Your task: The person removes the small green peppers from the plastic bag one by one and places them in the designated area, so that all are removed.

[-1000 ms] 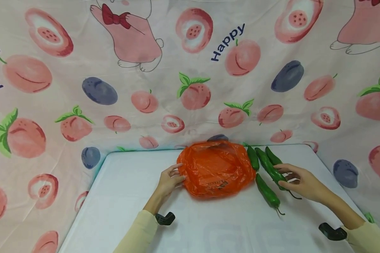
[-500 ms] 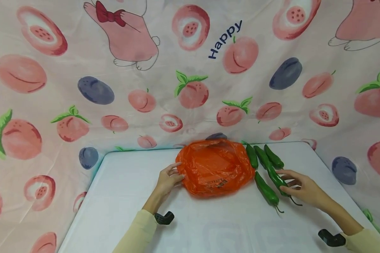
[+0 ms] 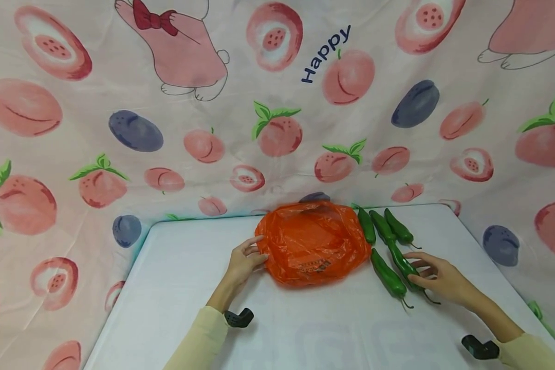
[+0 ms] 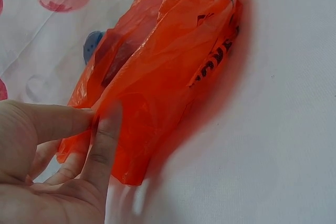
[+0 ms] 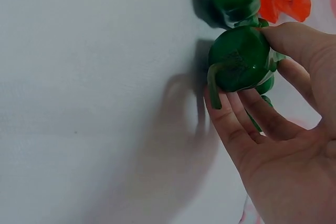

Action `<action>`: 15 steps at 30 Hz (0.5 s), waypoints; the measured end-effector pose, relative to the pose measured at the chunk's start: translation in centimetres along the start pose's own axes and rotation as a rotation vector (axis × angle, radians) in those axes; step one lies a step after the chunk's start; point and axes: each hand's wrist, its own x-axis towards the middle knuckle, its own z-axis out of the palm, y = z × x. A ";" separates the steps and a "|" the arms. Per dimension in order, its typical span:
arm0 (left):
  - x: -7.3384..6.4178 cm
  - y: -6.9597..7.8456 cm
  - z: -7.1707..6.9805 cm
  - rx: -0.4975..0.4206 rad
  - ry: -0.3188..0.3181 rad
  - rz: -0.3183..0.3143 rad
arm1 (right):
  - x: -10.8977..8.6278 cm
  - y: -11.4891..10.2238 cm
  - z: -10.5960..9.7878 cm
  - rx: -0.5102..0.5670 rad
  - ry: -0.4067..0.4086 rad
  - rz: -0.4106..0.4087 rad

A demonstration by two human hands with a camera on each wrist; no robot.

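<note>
An orange plastic bag lies crumpled at the back middle of the white table. My left hand pinches its left edge between thumb and fingers, as the left wrist view shows. On the bag's right lie several long green peppers. My right hand holds one green pepper near its stem end, thumb on one side and fingertips on the other. Beside it, nearer the bag, is another green pepper. Two shorter-looking ones, a left pepper and a right pepper, lie farther back.
The white table ends at a hanging cloth printed with peaches and rabbits, which also runs down both sides. A dark wrist device sits by the left wrist and a second dark device by the right.
My right hand has drawn its pepper slightly toward me, away from the back right pepper. The left hand stays at the bag's edge. The head view has shifted a little.
</note>
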 end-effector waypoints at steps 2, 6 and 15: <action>-0.1 0.1 0.0 0.002 0.000 -0.006 | -0.1 0.0 0.1 -0.001 -0.006 0.008; -0.2 0.1 -0.1 0.001 0.002 -0.008 | -0.1 0.0 0.2 -0.006 -0.020 0.023; -0.4 0.2 -0.2 -0.004 -0.001 -0.004 | 0.0 -0.3 -0.1 -0.009 -0.063 0.060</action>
